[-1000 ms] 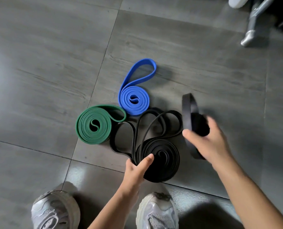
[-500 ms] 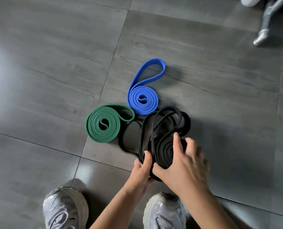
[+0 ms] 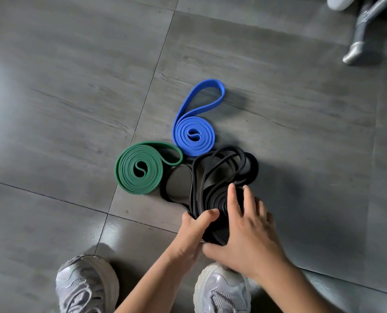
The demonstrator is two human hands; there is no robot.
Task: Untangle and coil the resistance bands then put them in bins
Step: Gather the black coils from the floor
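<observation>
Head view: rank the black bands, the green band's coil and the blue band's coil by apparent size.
1. black bands, loops and coil together.
2. green band's coil.
3. blue band's coil; it lies slightly farther off, so its gap from green is unsure.

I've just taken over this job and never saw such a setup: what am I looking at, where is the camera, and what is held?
No machine here: a person works with two bare hands, and the one camera sits on their head, looking down at the floor. On the grey tiles lie a green band rolled into a coil and a blue band coiled with one loop sticking out. Nearest the person is a black coil with loose black loops beyond it. The left hand grips the coil's edge, thumb on top; the right hand lies on it with fingers spread. Two grey shoes show at the bottom, a metal leg at top right. No bin is in view.
</observation>
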